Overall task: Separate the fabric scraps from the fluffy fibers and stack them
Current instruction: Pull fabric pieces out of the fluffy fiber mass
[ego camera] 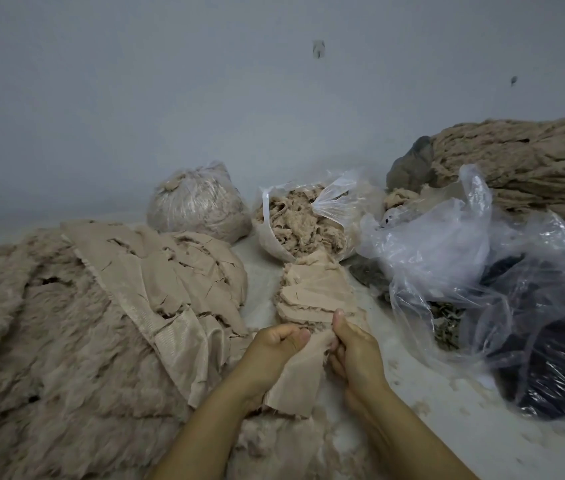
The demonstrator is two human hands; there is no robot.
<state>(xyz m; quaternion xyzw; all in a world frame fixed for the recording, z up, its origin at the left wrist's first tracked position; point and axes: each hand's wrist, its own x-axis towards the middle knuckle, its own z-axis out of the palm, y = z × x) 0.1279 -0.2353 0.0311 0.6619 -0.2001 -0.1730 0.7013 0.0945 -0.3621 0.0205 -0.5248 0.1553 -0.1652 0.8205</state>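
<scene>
I count two hands: left hand [279, 344], right hand [352, 348]. One fabric scrap [300, 375] held between them. One small stack of scraps [315, 292] just beyond. Two clear bags of beige fibers: tied bag [198, 202], open bag [303, 220]. Two fluffy piles: left pile [49, 341], right pile [530, 164]. Loose plastic sheeting [447, 258]: layers too crumpled, can't count.

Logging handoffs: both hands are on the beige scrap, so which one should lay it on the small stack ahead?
Right, probably. The right hand pinches the scrap at its top edge, directly below the small stack. The left hand grips the same edge farther left, nearer the big fabric pile.
</scene>
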